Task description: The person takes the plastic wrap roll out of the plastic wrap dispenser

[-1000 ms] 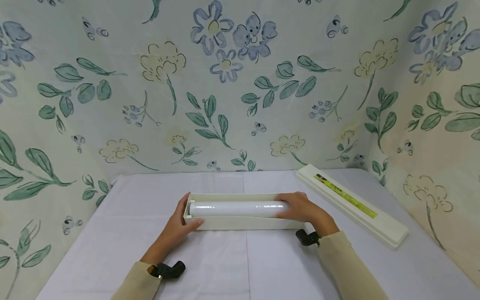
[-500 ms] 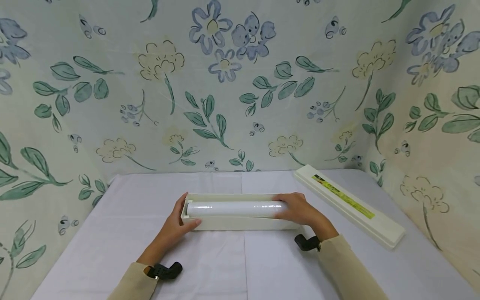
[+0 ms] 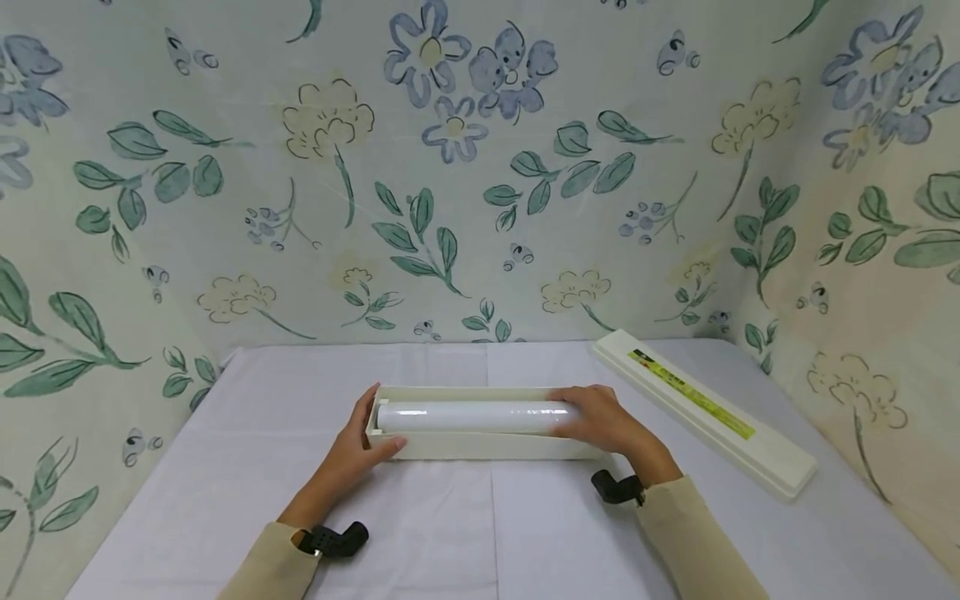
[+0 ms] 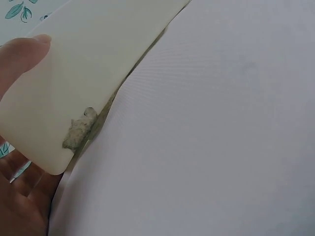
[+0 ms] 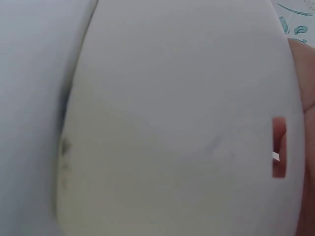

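A long, open white box [image 3: 495, 447] lies crosswise on the table, holding a shiny white roll of plastic wrap [image 3: 465, 416]. My left hand [image 3: 352, 454] grips the box's left end, thumb over the front wall and fingers behind the end. In the left wrist view that thumb [image 4: 24, 56] presses on the box wall [image 4: 108, 44], near a grey smudge [image 4: 80, 130]. With its fingers reaching into the box, my right hand [image 3: 603, 423] holds the right end of the roll; its fingertips are hidden. The right wrist view shows the box wall [image 5: 172, 98] up close, with skin visible through a slot.
To the right, a long white lid [image 3: 776, 458] with a yellow-green label [image 3: 690, 392] lies slanted on the table. White cloth [image 3: 420, 533] covers the tabletop. A floral curtain [image 3: 465, 250] stands behind the table and along both sides. Each wrist wears a black camera.
Both hands keep their places on the box and the roll. The whole head view shifts slightly left and back again; nothing else visibly moves.
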Motion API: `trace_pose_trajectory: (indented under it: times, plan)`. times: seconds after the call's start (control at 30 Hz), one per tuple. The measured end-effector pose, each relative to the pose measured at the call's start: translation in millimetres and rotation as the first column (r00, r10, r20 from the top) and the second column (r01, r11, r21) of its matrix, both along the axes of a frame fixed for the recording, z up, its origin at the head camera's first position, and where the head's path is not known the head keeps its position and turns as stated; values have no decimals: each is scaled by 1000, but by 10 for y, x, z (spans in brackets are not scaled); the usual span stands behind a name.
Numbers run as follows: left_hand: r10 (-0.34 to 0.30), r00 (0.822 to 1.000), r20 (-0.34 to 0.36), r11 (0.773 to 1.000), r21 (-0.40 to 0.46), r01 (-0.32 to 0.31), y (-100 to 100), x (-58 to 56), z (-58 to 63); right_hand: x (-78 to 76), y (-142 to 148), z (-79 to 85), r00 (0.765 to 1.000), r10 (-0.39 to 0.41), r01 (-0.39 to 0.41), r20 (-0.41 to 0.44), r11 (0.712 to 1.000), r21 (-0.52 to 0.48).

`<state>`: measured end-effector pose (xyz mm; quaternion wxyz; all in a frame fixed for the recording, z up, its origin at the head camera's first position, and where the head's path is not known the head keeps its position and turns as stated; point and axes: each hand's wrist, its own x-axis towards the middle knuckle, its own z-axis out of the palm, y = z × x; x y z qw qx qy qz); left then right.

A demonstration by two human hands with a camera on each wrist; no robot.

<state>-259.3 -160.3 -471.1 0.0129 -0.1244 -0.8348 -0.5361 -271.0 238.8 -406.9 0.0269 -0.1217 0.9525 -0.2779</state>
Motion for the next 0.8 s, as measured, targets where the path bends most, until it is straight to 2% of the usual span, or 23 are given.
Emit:
trace_pose_trajectory:
  times: [0.37, 0.47, 0.6, 0.7, 0.8]
  plan:
    - [-14, 1000, -6, 1000, 19, 14, 10, 22, 6, 16, 4, -11, 993, 43, -45, -109, 999, -14]
    - [-12, 1000, 2, 1000, 22, 12, 10, 26, 10, 4, 12, -20, 983, 89, -96, -158, 995, -35]
    - [-7, 1000, 6, 1000, 18, 7, 15, 18, 25, 8, 13, -12, 979, 106, -118, -174, 991, -57]
    - [-4, 1000, -1, 1000, 16, 4, 20, 11, 17, 32, 10, 17, 983, 91, -102, -161, 993, -61]
    - [-1, 1000, -1, 1000, 23, 1, 20, 15, 19, 48, 11, 57, 975, 110, -121, -195, 992, -46]
